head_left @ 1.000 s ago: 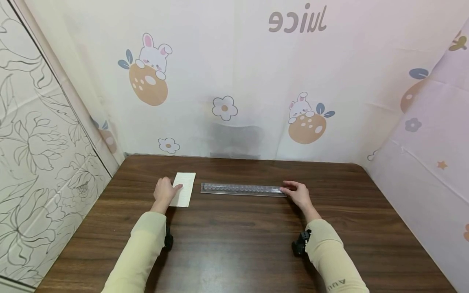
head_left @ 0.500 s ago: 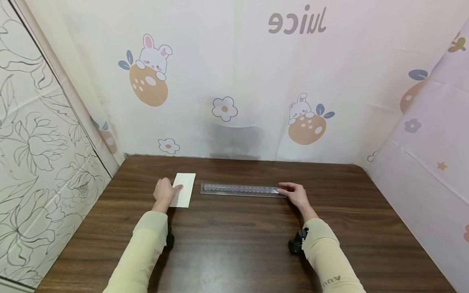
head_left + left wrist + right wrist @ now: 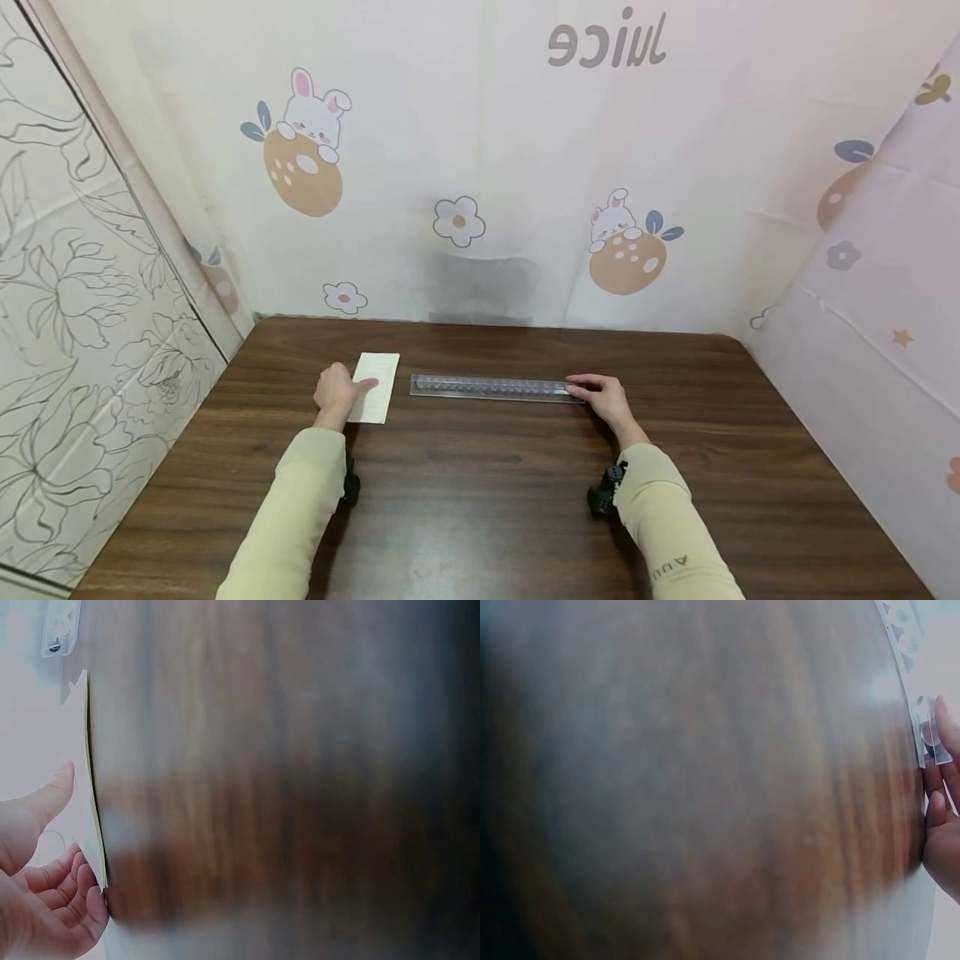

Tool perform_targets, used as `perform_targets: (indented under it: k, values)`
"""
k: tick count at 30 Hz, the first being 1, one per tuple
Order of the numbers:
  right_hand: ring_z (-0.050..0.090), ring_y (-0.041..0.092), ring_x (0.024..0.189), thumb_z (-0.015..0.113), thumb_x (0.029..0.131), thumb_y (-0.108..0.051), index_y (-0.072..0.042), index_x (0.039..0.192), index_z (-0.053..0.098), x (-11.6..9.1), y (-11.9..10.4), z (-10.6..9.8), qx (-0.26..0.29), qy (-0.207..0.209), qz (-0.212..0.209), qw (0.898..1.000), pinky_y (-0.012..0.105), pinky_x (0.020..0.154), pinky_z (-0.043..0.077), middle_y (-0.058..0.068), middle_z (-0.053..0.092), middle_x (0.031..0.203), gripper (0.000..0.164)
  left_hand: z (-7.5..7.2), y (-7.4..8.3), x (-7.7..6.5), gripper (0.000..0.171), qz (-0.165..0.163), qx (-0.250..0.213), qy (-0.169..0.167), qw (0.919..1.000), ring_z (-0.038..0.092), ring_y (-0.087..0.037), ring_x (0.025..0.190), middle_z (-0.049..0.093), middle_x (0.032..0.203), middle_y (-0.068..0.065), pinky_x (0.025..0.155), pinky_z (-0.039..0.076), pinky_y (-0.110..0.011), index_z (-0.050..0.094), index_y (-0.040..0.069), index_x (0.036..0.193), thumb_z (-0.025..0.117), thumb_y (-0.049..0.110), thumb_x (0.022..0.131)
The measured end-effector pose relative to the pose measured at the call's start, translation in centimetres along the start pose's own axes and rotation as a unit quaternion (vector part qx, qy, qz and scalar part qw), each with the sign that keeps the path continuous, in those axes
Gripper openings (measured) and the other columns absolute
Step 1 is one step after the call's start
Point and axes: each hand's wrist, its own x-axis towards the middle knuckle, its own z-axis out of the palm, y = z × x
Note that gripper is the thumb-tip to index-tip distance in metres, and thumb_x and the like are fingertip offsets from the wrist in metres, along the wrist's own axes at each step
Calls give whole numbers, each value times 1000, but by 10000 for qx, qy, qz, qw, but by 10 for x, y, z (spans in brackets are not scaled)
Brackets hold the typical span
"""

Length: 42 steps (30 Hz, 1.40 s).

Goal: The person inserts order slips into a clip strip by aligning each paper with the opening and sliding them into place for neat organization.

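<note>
My left hand [image 3: 335,394] grips the left edge of a pale yellow lined notepad [image 3: 379,385] on the table. In the left wrist view the thumb [image 3: 58,791] lies over the pad's face while the other fingers curl at its near edge. Right of the pad lies a long, narrow clear plastic strip [image 3: 487,387] with a row of rounded shapes along it. Its right end is pinched by my right hand [image 3: 607,400]. The right wrist view shows the strip's end [image 3: 930,735] between thumb and fingers, partly washed out by glare.
Both things lie toward the back of a dark wood-grain table [image 3: 480,483]. A printed curtain [image 3: 480,125] hangs along the table's back edge, and a floral panel [image 3: 90,333] stands at the left. Black wrist cameras [image 3: 602,493] sit under the sleeves.
My right fingertips have shifted slightly left along the strip's end, and the right forearm has come in a little. The left hand, notepad and strip stay in place.
</note>
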Motion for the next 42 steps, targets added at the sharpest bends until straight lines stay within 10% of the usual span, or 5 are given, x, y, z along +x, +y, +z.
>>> perform_targets:
  k: [42]
  values:
    - [50,28,105,67,79,-19,-2,101,67,1,2,2,108,21,-10,9999,40,89,37,15,62,104,28,-1,3,-4,34,-63,-330,168,9993,57,-36,75,60,89,-26,60,45,-46,59,-7,81,76,20,69]
